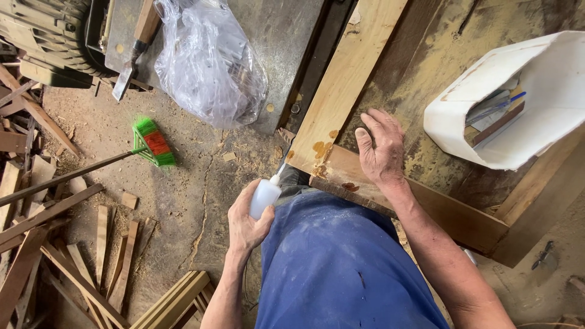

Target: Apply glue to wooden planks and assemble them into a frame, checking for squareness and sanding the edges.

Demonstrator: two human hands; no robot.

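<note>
Single head-worn view, steeply downward, close over hands and workbench [426, 73].

A dusty concrete floor [183, 195], cracked and strewn with sawdust, carries wood offcuts [55, 244] at the left and a green-bristled broom [152, 141]. A clear plastic bag [207, 61] lies on a grey metal machine table [274, 36].

Your left hand [247, 222] covers most of the small white squeeze bottle [264, 196], so you see only its upper part and nozzle. The white tub [487, 116] runs off the right edge, and the tools inside it (thin, dark, overlapping) are too crowded to tell apart. The clear plastic bag [207, 61] blurs whatever lies within. The broom [152, 141] handle leaves at the left edge.
</note>
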